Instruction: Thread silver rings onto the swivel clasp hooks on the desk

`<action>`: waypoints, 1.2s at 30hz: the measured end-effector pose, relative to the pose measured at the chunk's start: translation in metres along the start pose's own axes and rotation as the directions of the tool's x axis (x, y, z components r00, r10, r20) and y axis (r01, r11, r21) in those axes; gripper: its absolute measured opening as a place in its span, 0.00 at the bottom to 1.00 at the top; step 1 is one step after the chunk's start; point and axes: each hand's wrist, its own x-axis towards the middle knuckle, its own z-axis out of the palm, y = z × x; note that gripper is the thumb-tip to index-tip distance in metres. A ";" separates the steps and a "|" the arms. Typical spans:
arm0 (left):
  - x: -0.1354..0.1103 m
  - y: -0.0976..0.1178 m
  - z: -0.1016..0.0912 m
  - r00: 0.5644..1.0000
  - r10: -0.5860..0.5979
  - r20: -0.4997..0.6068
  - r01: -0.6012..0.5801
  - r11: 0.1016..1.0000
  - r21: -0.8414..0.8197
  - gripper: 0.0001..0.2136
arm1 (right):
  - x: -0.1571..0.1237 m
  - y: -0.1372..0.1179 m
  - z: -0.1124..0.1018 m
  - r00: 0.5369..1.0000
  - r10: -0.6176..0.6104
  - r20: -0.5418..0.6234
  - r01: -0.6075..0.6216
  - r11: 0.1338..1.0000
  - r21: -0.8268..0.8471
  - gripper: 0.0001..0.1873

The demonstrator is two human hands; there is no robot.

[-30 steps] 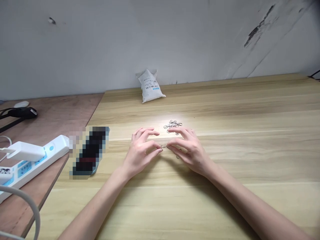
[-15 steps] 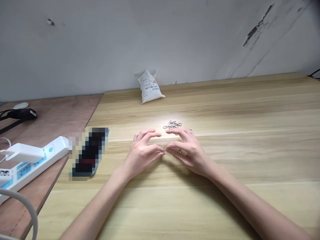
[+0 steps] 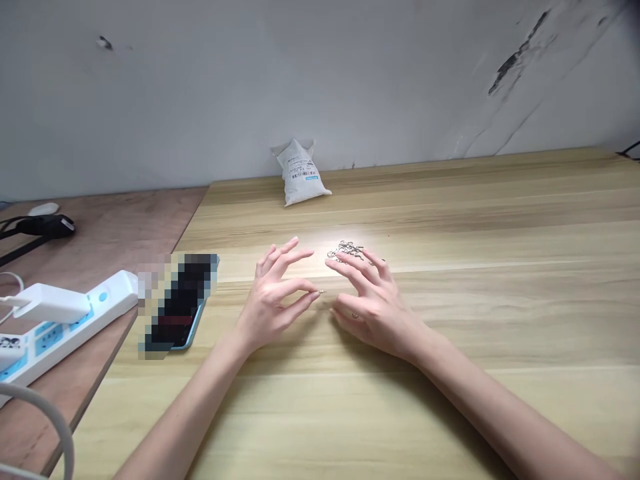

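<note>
My left hand (image 3: 274, 297) pinches a tiny metal piece (image 3: 323, 291) between thumb and index finger; its other fingers are spread. The piece is too small to name more exactly. My right hand (image 3: 373, 297) is just to the right, thumb and index finger closed together, a small metal ring (image 3: 355, 315) showing between them. Most of what that hand holds is hidden by its fingers. Beyond its outstretched fingertips lies a pile of silvery metal rings and small linked parts (image 3: 345, 249), partly covered by the hand.
A white labelled plastic bag (image 3: 301, 175) stands at the back by the wall. To the left lie a phone (image 3: 185, 303), partly pixelated, and a white power strip (image 3: 113, 293) with a plugged-in charger (image 3: 53, 303). A grey cable (image 3: 57, 413) loops at the lower left.
My hands have come apart: the fingertips met at a small metal piece before. The left has moved left and slightly up with its piece; the right has lowered its thumb and index finger.
</note>
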 end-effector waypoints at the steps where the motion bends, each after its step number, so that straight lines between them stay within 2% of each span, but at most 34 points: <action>1: 0.000 0.001 0.001 1.000 0.006 0.001 -0.006 1.000 0.000 0.05 | 0.000 -0.001 0.000 1.000 0.017 0.010 -0.017 1.000 0.008 0.07; 4: -0.001 0.003 0.004 0.999 0.033 0.017 -0.033 0.999 -0.012 0.05 | 0.002 -0.004 0.002 0.997 0.073 -0.012 -0.073 0.997 0.003 0.12; 9: -0.001 0.009 0.007 0.999 0.031 -0.012 -0.032 0.999 -0.040 0.05 | 0.005 -0.007 0.004 0.995 0.037 -0.097 -0.043 0.997 -0.068 0.08; 12: 0.000 0.015 0.007 0.996 -0.039 -0.081 0.033 0.997 -0.073 0.04 | 0.005 -0.012 0.005 0.992 0.021 -0.125 -0.039 0.989 -0.140 0.07; 15: 0.002 0.024 0.008 0.975 -0.168 -0.148 0.145 0.977 -0.157 0.03 | 0.006 -0.021 0.007 0.988 0.003 -0.152 -0.030 0.983 -0.179 0.08; 17: 0.002 0.027 0.009 0.957 -0.237 -0.166 0.202 0.958 -0.204 0.03 | 0.007 -0.026 0.009 0.986 0.016 -0.164 -0.042 0.987 -0.153 0.08; 19: 0.002 0.027 0.010 0.954 -0.254 -0.161 0.219 0.953 -0.209 0.03 | 0.007 -0.027 0.008 0.982 0.082 -0.167 -0.101 0.989 -0.105 0.07; 22: 0.000 0.022 0.010 0.965 -0.213 -0.154 0.185 0.966 -0.179 0.03 | 0.008 -0.021 0.004 0.966 0.199 -0.164 -0.210 0.976 -0.058 0.06; 24: 0.000 0.020 0.010 0.974 -0.175 -0.142 0.152 0.975 -0.163 0.03 | 0.008 -0.016 0.001 0.959 0.231 -0.167 -0.242 0.969 -0.047 0.08; 26: 0.000 0.021 0.010 0.982 -0.141 -0.123 0.121 0.980 -0.157 0.03 | 0.008 -0.012 0.001 0.960 0.220 -0.171 -0.230 0.972 -0.040 0.12; 29: 0.002 0.026 0.011 0.982 -0.131 -0.133 0.107 0.979 -0.175 0.03 | 0.009 -0.012 0.003 0.968 0.178 -0.178 -0.181 0.983 0.000 0.07; 33: 0.003 0.030 0.014 0.966 -0.204 -0.161 0.165 0.960 -0.227 0.04 | 0.009 -0.015 0.007 0.965 0.174 -0.195 -0.165 0.984 0.062 0.07; 36: 0.001 0.026 0.015 0.961 -0.255 -0.108 0.227 0.949 -0.220 0.03 | 0.007 -0.012 0.007 0.972 0.178 -0.155 -0.173 0.984 0.044 0.07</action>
